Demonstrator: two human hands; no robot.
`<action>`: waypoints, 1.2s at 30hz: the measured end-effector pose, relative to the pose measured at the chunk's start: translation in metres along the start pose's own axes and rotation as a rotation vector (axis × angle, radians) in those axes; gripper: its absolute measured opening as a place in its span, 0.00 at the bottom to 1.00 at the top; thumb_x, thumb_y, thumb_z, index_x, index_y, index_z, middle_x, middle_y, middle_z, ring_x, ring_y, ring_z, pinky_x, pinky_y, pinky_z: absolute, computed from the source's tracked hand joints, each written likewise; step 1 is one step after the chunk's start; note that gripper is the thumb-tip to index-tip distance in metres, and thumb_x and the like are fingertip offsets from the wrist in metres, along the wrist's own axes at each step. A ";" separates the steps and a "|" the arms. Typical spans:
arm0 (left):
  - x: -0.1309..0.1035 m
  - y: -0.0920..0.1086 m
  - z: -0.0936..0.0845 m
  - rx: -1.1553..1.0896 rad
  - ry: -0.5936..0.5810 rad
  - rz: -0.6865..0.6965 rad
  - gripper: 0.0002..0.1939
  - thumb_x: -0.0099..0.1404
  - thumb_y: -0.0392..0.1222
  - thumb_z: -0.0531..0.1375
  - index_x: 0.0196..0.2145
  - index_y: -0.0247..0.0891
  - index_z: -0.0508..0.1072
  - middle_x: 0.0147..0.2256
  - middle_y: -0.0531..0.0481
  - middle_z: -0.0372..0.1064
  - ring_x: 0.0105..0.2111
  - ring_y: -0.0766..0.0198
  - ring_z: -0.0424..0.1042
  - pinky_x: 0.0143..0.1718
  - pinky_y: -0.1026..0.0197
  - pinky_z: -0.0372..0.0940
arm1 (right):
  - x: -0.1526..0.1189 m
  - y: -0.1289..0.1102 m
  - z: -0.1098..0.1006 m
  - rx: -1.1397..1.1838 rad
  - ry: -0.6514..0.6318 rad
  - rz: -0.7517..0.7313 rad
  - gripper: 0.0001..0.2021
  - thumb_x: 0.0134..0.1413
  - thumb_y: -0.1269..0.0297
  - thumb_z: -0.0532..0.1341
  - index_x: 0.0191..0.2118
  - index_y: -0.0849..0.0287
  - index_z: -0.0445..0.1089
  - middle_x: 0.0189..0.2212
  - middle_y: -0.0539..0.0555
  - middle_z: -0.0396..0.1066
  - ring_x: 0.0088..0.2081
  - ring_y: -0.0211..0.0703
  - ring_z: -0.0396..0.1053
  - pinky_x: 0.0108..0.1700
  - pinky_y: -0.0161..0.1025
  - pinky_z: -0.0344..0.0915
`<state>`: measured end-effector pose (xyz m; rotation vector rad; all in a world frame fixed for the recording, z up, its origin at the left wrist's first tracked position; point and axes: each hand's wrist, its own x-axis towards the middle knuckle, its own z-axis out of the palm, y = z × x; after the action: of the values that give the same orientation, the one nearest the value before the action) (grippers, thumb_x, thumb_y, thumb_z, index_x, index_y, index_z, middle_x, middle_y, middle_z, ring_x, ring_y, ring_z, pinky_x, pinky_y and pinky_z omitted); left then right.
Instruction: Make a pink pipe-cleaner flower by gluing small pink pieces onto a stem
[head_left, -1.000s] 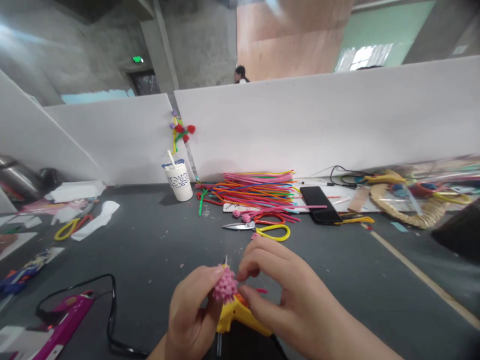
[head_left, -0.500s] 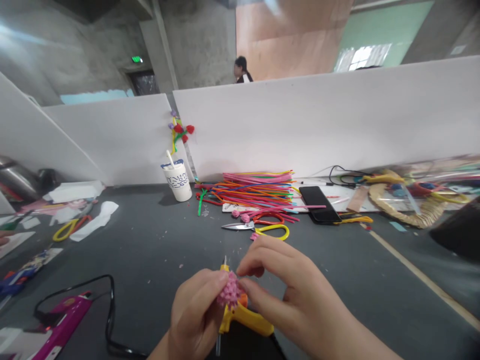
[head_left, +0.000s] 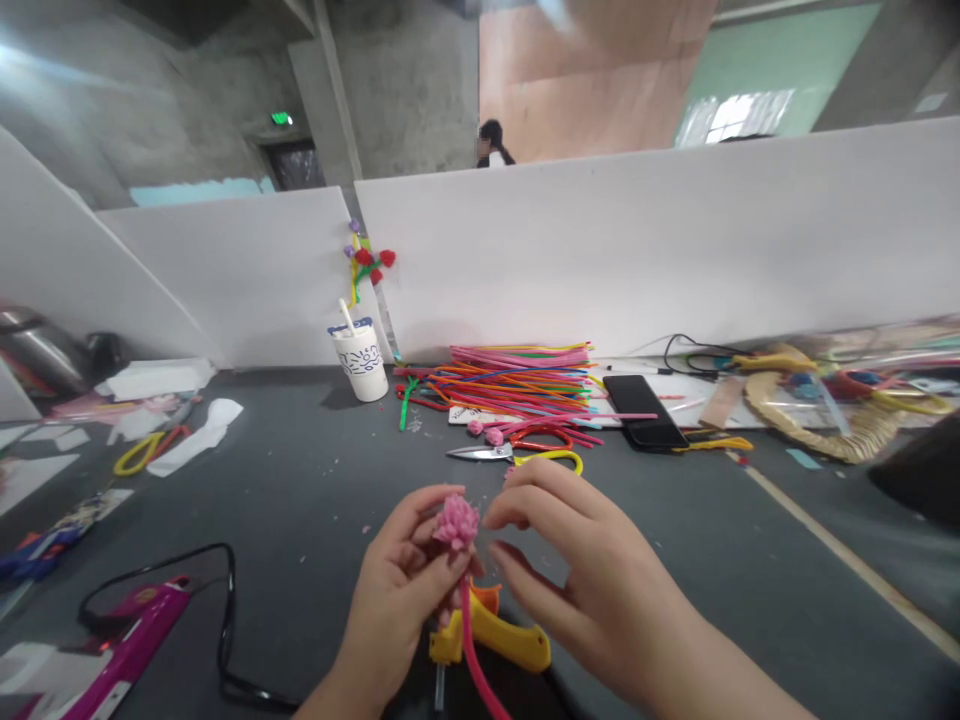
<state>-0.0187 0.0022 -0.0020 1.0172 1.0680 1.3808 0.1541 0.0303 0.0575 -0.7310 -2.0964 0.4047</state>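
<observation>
Between the thumb and fingers of my left hand (head_left: 405, 590) is a pink pipe-cleaner flower (head_left: 456, 522), its bloom facing up. A pink-red stem (head_left: 471, 640) runs down from it toward the bottom edge. My right hand (head_left: 585, 570) hovers just right of the bloom, thumb and fingers apart, with nothing visible between them. Below the hands lies a yellow hot glue gun (head_left: 502, 640) with an orange trigger, partly hidden by my left hand; a clear glue stick (head_left: 439, 688) sticks out of it. Beyond my right hand lie scissors (head_left: 480, 454) with red and yellow handles.
Pipe cleaners (head_left: 517, 380) in many colours are piled at the back, beside a phone (head_left: 645, 412). A patterned paper cup (head_left: 361, 362) with a straw stands left of them. A magenta tool (head_left: 135, 650) with a black cord lies at left. A woven ring (head_left: 810, 425) lies at right.
My left hand has turned and raised the pink flower, so the bloom stands higher and its stem now shows below. My right fingers have drawn slightly away from the bloom.
</observation>
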 end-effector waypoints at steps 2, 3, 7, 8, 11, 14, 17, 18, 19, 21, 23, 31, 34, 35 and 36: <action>0.003 0.005 0.005 -0.155 -0.074 -0.156 0.19 0.55 0.39 0.69 0.46 0.41 0.75 0.25 0.54 0.74 0.15 0.74 0.63 0.14 0.74 0.57 | 0.001 0.004 0.001 0.001 0.000 0.007 0.07 0.54 0.78 0.57 0.33 0.59 0.69 0.32 0.53 0.69 0.34 0.40 0.68 0.37 0.34 0.64; 0.004 0.006 0.006 -0.211 -0.104 -0.202 0.19 0.55 0.37 0.68 0.46 0.40 0.75 0.25 0.54 0.73 0.15 0.75 0.62 0.15 0.74 0.57 | 0.001 0.005 0.002 0.005 -0.009 0.011 0.07 0.54 0.78 0.58 0.33 0.59 0.69 0.32 0.53 0.69 0.34 0.40 0.68 0.36 0.34 0.64; 0.006 0.008 0.008 -0.350 -0.137 -0.262 0.16 0.55 0.31 0.67 0.43 0.36 0.77 0.26 0.52 0.74 0.20 0.74 0.68 0.26 0.72 0.66 | 0.001 0.009 0.007 -0.038 -0.054 0.008 0.06 0.57 0.76 0.57 0.34 0.61 0.71 0.32 0.55 0.69 0.34 0.43 0.66 0.35 0.37 0.64; 0.006 0.008 0.008 -0.375 -0.140 -0.273 0.17 0.55 0.30 0.67 0.43 0.35 0.77 0.25 0.51 0.74 0.21 0.73 0.70 0.27 0.71 0.67 | 0.001 0.010 0.008 -0.059 -0.060 0.002 0.06 0.57 0.75 0.57 0.34 0.62 0.71 0.32 0.55 0.69 0.33 0.44 0.66 0.35 0.38 0.64; 0.005 0.009 0.010 -0.432 -0.144 -0.296 0.20 0.54 0.29 0.67 0.46 0.36 0.77 0.26 0.51 0.74 0.24 0.70 0.73 0.27 0.71 0.67 | 0.001 0.010 0.010 -0.090 -0.065 -0.010 0.06 0.58 0.74 0.58 0.33 0.63 0.72 0.31 0.56 0.68 0.33 0.45 0.65 0.35 0.40 0.63; 0.005 0.009 0.010 -0.443 -0.140 -0.304 0.20 0.54 0.29 0.67 0.45 0.36 0.77 0.28 0.50 0.75 0.24 0.70 0.73 0.28 0.70 0.68 | 0.001 0.012 0.010 -0.079 -0.065 0.005 0.06 0.58 0.74 0.58 0.32 0.63 0.71 0.30 0.56 0.68 0.33 0.45 0.65 0.35 0.40 0.63; 0.005 0.009 0.010 -0.423 -0.139 -0.303 0.18 0.54 0.29 0.67 0.44 0.36 0.78 0.28 0.49 0.75 0.24 0.71 0.73 0.28 0.71 0.68 | 0.000 0.012 0.011 -0.064 -0.048 0.030 0.07 0.58 0.75 0.57 0.31 0.62 0.70 0.29 0.55 0.68 0.32 0.44 0.65 0.35 0.39 0.63; 0.004 0.009 0.010 -0.415 -0.141 -0.302 0.18 0.54 0.30 0.67 0.44 0.36 0.78 0.28 0.49 0.75 0.24 0.71 0.72 0.28 0.71 0.68 | 0.000 0.012 0.011 -0.060 -0.044 0.033 0.07 0.58 0.75 0.57 0.30 0.62 0.70 0.29 0.55 0.68 0.32 0.44 0.65 0.35 0.39 0.63; 0.004 0.009 0.010 -0.407 -0.145 -0.299 0.18 0.54 0.30 0.67 0.44 0.37 0.78 0.28 0.50 0.75 0.24 0.71 0.72 0.29 0.71 0.68 | 0.000 0.012 0.011 -0.060 -0.040 0.033 0.07 0.58 0.75 0.57 0.30 0.62 0.69 0.29 0.55 0.68 0.32 0.44 0.65 0.34 0.38 0.63; 0.003 0.009 0.011 -0.401 -0.152 -0.297 0.17 0.55 0.30 0.67 0.43 0.37 0.79 0.27 0.50 0.75 0.24 0.72 0.72 0.30 0.71 0.68 | 0.000 0.012 0.012 -0.062 -0.041 0.029 0.07 0.57 0.76 0.57 0.30 0.62 0.69 0.29 0.55 0.68 0.32 0.43 0.66 0.35 0.38 0.63; 0.003 0.009 0.012 -0.409 -0.157 -0.303 0.16 0.54 0.30 0.68 0.42 0.37 0.79 0.26 0.50 0.74 0.23 0.72 0.71 0.30 0.71 0.68 | 0.000 0.012 0.013 -0.064 -0.042 0.032 0.06 0.57 0.76 0.57 0.30 0.61 0.68 0.29 0.55 0.68 0.32 0.43 0.66 0.35 0.38 0.63; 0.003 0.008 0.011 -0.333 -0.165 -0.294 0.16 0.56 0.33 0.68 0.44 0.38 0.79 0.25 0.52 0.72 0.21 0.75 0.66 0.31 0.70 0.67 | 0.000 0.012 0.013 -0.082 -0.052 0.071 0.06 0.56 0.76 0.57 0.30 0.61 0.67 0.29 0.55 0.68 0.32 0.44 0.66 0.35 0.38 0.64; 0.003 0.007 0.010 -0.305 -0.172 -0.285 0.16 0.56 0.35 0.68 0.44 0.40 0.79 0.24 0.53 0.71 0.17 0.77 0.62 0.30 0.69 0.67 | 0.001 0.012 0.013 -0.083 -0.065 0.082 0.06 0.56 0.76 0.58 0.30 0.61 0.67 0.29 0.55 0.68 0.32 0.44 0.66 0.34 0.38 0.64; 0.003 0.007 0.010 -0.299 -0.175 -0.282 0.16 0.56 0.35 0.68 0.44 0.40 0.79 0.25 0.53 0.71 0.17 0.77 0.62 0.30 0.69 0.67 | 0.001 0.012 0.013 -0.083 -0.070 0.082 0.06 0.56 0.76 0.58 0.29 0.61 0.67 0.29 0.54 0.68 0.32 0.44 0.66 0.34 0.38 0.63; 0.003 0.007 0.010 -0.293 -0.176 -0.280 0.16 0.56 0.35 0.68 0.44 0.41 0.79 0.25 0.53 0.71 0.17 0.77 0.62 0.29 0.69 0.67 | 0.001 0.012 0.013 -0.084 -0.074 0.083 0.06 0.56 0.77 0.58 0.29 0.61 0.67 0.29 0.54 0.68 0.32 0.43 0.66 0.34 0.37 0.63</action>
<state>-0.0110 0.0054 0.0069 0.7288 0.8138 1.1557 0.1473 0.0399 0.0437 -0.8668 -2.1677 0.3965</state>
